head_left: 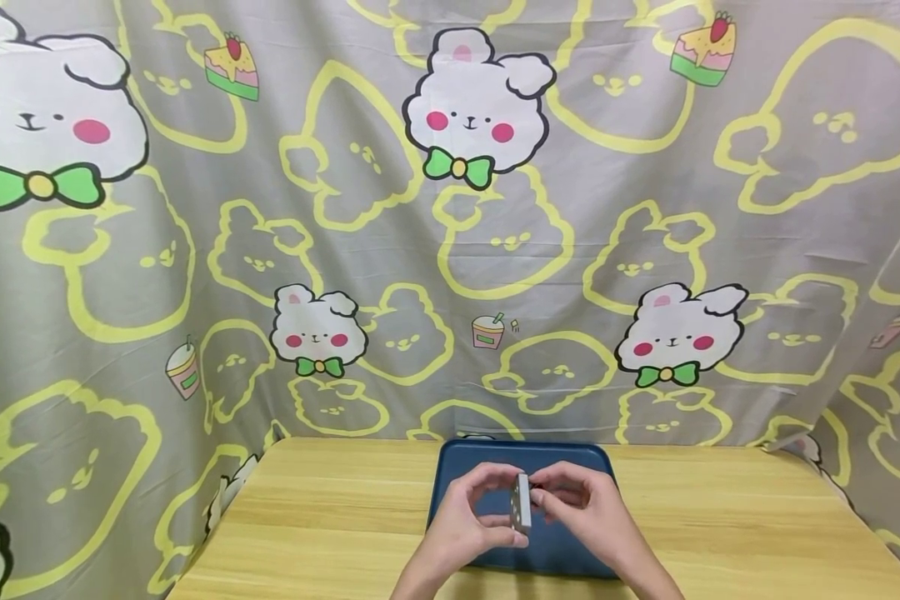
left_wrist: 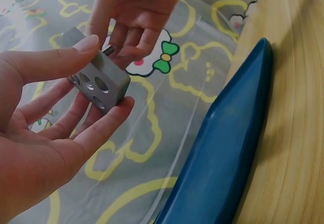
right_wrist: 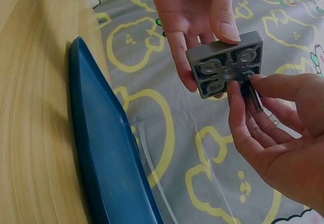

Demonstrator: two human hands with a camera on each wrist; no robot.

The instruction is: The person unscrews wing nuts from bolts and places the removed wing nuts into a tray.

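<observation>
A square grey metal block (right_wrist: 223, 64) with several round holes is held on edge in the air over a blue tray (head_left: 547, 562). My left hand (head_left: 461, 517) grips it by opposite edges, thumb on one and fingers on the other. In the right wrist view the block's recessed, ribbed face shows. My right hand (head_left: 596, 508) pinches a dark threaded screw (right_wrist: 255, 98) between thumb and index finger, at a corner hole of that face. The screw's threaded end points away from the block. From the left wrist view, only a short bit of the screw (left_wrist: 108, 50) shows behind the block.
The blue tray lies on a light wood-grain table (head_left: 330, 517), below both hands. A grey curtain (head_left: 390, 250) printed with yellow outlines and white cartoon animals hangs behind the table and along its sides.
</observation>
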